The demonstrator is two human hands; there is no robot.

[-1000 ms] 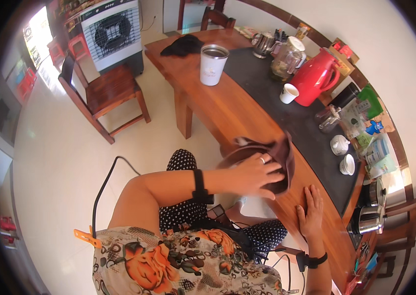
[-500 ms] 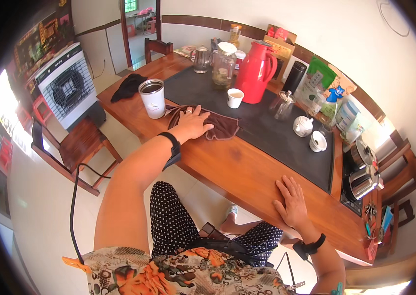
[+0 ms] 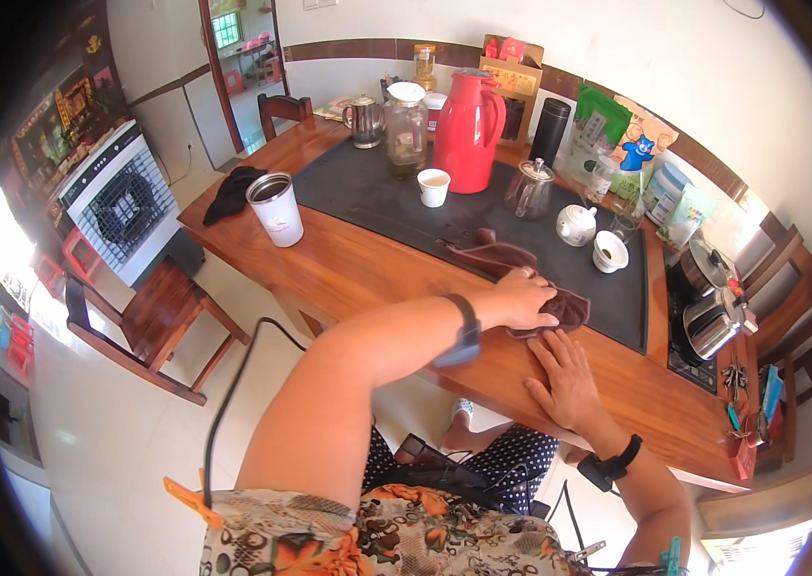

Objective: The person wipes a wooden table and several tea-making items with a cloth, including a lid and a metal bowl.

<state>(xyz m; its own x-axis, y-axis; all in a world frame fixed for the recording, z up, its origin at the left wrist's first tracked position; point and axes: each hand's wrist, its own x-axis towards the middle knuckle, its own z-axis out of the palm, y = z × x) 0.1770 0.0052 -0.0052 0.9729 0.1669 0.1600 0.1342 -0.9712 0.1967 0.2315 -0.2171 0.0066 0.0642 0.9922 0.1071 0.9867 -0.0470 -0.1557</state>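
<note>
My left hand [image 3: 519,301] lies palm down on a brown cloth [image 3: 571,309], its fingers stretched over it, pressing it against the wooden table [image 3: 368,259] and the edge of the dark inset tray [image 3: 368,182]. One end of the cloth trails off to the left on the tray. Just nearer to me, my right hand [image 3: 567,382] rests flat on the wood with fingers spread, its fingertips close to the cloth. Beyond the cloth stand a white lidded teapot [image 3: 576,225] and a small white cup [image 3: 609,252] with something dark inside.
A white tumbler [image 3: 275,211] stands near the table's left edge beside a black cloth [image 3: 233,192]. Across the tray are a paper cup [image 3: 434,188], a red thermos jug [image 3: 465,134], a glass jar [image 3: 407,134] and a glass pot [image 3: 533,190]. Metal kettles [image 3: 713,322] stand at right.
My left hand has slid the brown cloth rightward along the table's near side, from beside the tumbler to just beyond my right hand. The right hand stays on the wood; the view has shifted.
</note>
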